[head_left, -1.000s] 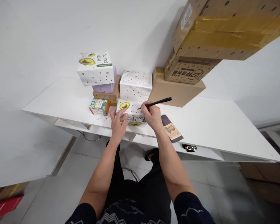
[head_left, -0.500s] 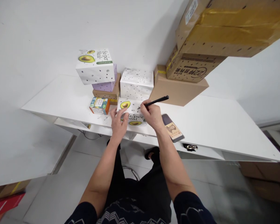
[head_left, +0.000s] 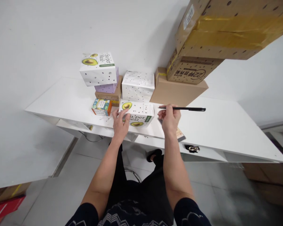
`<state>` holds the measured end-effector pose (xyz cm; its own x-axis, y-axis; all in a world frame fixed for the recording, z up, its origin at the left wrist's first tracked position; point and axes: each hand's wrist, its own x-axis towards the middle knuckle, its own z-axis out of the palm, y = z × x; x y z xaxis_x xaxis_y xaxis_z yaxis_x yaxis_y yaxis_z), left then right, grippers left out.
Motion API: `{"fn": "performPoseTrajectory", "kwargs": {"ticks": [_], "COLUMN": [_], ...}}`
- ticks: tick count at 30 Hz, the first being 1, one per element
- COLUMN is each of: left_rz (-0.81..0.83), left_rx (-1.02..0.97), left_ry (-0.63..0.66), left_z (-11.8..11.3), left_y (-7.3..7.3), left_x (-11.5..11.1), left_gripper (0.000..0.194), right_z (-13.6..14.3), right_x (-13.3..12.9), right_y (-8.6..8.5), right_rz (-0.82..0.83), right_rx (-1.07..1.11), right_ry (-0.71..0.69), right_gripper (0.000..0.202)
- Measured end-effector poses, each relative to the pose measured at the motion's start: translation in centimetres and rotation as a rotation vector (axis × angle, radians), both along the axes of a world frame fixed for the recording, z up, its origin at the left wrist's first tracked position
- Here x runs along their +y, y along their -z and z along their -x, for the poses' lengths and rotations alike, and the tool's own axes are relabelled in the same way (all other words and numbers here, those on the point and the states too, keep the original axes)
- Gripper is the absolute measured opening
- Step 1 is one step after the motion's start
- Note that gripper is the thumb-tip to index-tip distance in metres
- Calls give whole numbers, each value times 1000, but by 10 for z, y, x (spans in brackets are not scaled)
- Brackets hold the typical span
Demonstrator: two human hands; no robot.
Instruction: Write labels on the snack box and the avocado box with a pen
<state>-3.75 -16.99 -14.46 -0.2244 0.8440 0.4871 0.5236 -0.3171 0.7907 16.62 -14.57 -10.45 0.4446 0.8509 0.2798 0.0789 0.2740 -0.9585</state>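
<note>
My left hand (head_left: pixel 120 124) grips the left end of a white Super Meal box (head_left: pixel 141 110) printed with avocados. Its index finger reaches over the top and its thumb lies on the front face. A black pen (head_left: pixel 188 109) is pinched in my right hand (head_left: pixel 170 118), tip pointing left, apart from the box's right end. Beneath that hand lies a phone (head_left: pixel 180 135), mostly covered. Left of my left hand, a small orange-and-blue box (head_left: pixel 102 107) stands on the white table (head_left: pixel 217 128).
Behind the box stands a white dotted box (head_left: pixel 138 84). At left, a second avocado box (head_left: pixel 97 69) tops a purple box (head_left: pixel 106 88) and a brown box (head_left: pixel 113 94). Large cartons (head_left: pixel 193 67) are stacked at right. A metal latch (head_left: pixel 192 148) sits on the table's front edge.
My right hand has lifted the pen off the box top and moved right, over the phone. The pen now lies nearly level. My left hand stays on the box.
</note>
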Motion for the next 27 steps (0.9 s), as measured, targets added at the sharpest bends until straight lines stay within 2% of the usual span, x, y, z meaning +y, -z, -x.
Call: {"fn": "performPoseTrajectory", "kwargs": {"ticks": [2, 5, 8, 11, 14, 19, 22, 24, 27], "left_rz": [-1, -12, -3, 10, 13, -13, -23, -18, -9], "left_rx": [-6, -18, -25, -25, -15, -8, -7, 5, 18], "left_ry": [4, 2, 8, 8, 4, 7, 1, -3, -9], "left_z": [0, -1, -1, -1, 0, -1, -2, -2, -3], "left_y": [0, 0, 0, -1, -1, -1, -1, -1, 0], "left_x": [0, 1, 1, 1, 1, 2, 2, 1, 1], "left_gripper": [42, 42, 43, 44, 44, 46, 47, 49, 50], "right_z": [-18, -31, -27, -18, -22, -64, -88, -95, -92], "right_x": [-4, -9, -9, -6, -9, -27, -34, -36, -35], "right_y": [12, 33, 50, 58, 58, 64, 76, 83, 89], "right_rz": [204, 552, 701, 753, 755, 707, 731, 706, 645], "right_rx": [-210, -714, -973, -1002, -977, -1052, -1074, -1088, -1097], "right_ry": [-7, -156, -209, -189, -155, 153, 108, 48, 74], "right_gripper": [27, 22, 18, 19, 29, 62, 79, 73, 63]}}
